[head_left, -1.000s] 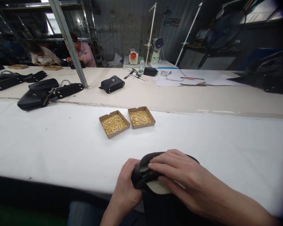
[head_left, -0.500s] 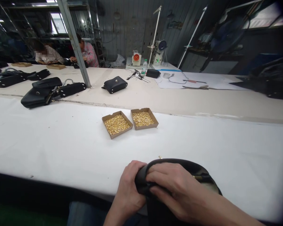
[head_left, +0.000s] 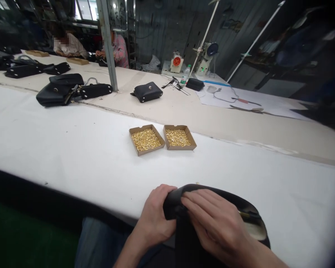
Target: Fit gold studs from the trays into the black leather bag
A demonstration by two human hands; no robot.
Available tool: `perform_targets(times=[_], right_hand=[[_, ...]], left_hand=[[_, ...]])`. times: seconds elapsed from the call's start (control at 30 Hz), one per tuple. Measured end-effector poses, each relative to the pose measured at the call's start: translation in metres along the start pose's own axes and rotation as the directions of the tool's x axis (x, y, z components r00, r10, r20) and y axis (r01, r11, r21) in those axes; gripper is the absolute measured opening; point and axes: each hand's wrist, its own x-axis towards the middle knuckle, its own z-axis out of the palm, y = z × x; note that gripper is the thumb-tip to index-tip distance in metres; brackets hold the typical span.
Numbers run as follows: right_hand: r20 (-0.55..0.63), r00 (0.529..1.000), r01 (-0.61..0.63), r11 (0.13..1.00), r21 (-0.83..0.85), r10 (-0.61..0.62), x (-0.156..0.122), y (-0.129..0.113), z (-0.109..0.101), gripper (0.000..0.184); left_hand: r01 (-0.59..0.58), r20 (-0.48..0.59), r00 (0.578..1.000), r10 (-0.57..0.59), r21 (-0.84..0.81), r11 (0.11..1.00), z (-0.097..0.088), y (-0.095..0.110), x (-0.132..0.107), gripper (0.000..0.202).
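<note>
A black leather bag [head_left: 190, 238] is at the table's near edge, its curved flap raised and a shiny inner side showing at the right. Wrapped around the bag's left side is my left hand [head_left: 156, 216], thumb toward me and fingers on the far side. My right hand [head_left: 217, 219] lies over the flap's edge with its fingertips tucked in at the fold, closed on the leather; what is under those fingers is hidden. Beyond the bag stand two shallow cardboard boxes, the left box [head_left: 151, 151] and the right box [head_left: 181, 147], both filled with small gold-coloured metal pieces.
Black handbags [head_left: 60, 91] lie at the left, and another black bag [head_left: 147, 92] sits past the boxes. A metal post [head_left: 109, 56] rises from the table. Farther back are a plastic bottle [head_left: 185, 75], sewing machines [head_left: 176, 63] and two people [head_left: 69, 44] at work.
The camera view has tilted and shifted, so the table's things appear farther right. My right fingers have straightened and lie flatter over the fold; my left hand keeps its grip.
</note>
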Motion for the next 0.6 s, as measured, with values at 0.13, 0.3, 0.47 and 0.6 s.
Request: perform_targets(times=[0.13,0.3,0.47,0.6], right_hand=[[0.068,0.998,-0.016,0.999,-0.038,0.019,0.007,0.003,-0.005,0.028],[0.175,0.978,-0.114,0.993,0.002,0.112,0.003,0.02,-0.011,0.022],[0.192,0.942,-0.254,0.959,-0.127,0.275,-0.03,0.034,-0.037,0.039],[0.195,0.899,-0.356,0.914,-0.194,0.391,-0.071,0.035,-0.06,0.051]], left_hand=[[-0.016,-0.034,0.999,0.016,0.013,1.0,0.001,-0.006,-0.001,0.06],[-0.013,-0.024,1.0,0.014,0.015,1.0,0.0,-0.016,-0.003,0.076],[-0.058,-0.037,0.998,0.06,0.055,0.997,0.002,-0.03,-0.006,0.094],[-0.108,-0.06,0.992,0.11,0.049,0.993,0.004,-0.037,-0.005,0.093]])
